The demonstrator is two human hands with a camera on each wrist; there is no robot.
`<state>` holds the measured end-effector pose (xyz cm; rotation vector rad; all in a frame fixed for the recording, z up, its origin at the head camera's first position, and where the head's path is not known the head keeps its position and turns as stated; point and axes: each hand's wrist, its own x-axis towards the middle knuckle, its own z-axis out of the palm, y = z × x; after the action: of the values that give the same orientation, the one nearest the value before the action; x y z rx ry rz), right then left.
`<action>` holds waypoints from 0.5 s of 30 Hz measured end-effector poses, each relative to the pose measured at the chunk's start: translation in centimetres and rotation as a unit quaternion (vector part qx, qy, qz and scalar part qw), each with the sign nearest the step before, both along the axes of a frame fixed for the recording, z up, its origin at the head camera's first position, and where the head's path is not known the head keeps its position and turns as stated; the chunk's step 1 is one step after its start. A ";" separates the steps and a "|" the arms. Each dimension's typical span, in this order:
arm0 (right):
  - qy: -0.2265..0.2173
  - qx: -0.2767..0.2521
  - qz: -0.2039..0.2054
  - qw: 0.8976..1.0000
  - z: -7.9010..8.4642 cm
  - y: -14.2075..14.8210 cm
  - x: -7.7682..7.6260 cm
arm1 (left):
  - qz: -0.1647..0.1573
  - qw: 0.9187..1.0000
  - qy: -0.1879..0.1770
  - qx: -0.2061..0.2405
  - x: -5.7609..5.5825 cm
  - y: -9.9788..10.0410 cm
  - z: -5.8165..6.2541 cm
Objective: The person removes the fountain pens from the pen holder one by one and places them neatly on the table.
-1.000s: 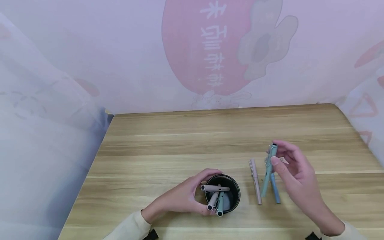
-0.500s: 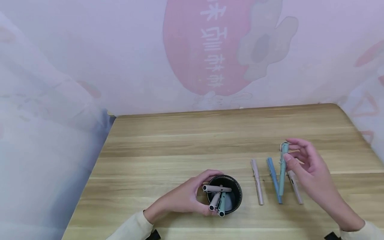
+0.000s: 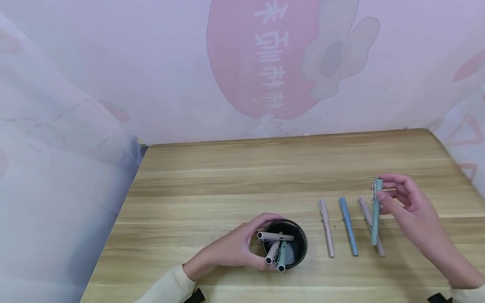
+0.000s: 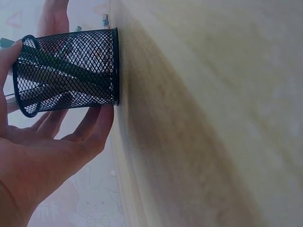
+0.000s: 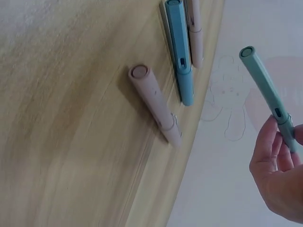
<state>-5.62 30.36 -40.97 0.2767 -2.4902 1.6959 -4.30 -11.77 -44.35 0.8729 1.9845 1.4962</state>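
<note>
My left hand (image 3: 235, 246) grips a black mesh pen holder (image 4: 68, 71) from its left side, thumb at the rim in the left wrist view. Inside lean two pale mauve pens (image 3: 272, 252) and a green pen (image 3: 282, 255), their ends poking over the rim. My right hand (image 3: 413, 208) pinches another green pen (image 5: 262, 80) by its clip end between thumb and fingers. In the right wrist view this pen stands clear of the tabletop. From the head view it overlaps the rightmost mauve pen (image 3: 364, 210).
Left of that pen lie a blue pen (image 3: 348, 227) and another mauve pen (image 3: 326, 229), roughly side by side on the wooden table (image 3: 227, 176). A pale printed curtain (image 3: 170, 84) hangs behind the table's far edge and along both sides.
My right hand has moved right with the green pen, from beside the blue pen to over the rightmost mauve pen, uncovering both. The left hand stays on the pen holder.
</note>
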 end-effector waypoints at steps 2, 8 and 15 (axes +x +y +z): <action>-0.004 0.008 -0.001 1.000 0.0 0.5 -0.1 | -0.002 1.000 0.002 0.004 0.0 0.0 -0.1; -0.012 0.044 0.004 0.999 -0.3 1.8 -0.2 | -0.006 1.000 -0.006 -0.002 -0.1 0.0 0.1; -0.038 0.069 0.013 0.997 -1.0 3.4 -0.8 | -0.006 1.000 -0.005 0.000 -0.1 0.0 0.1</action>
<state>-6.42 33.79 -41.95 0.2630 -2.6761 1.5737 -4.37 -11.77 -44.24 0.8723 1.9691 1.4905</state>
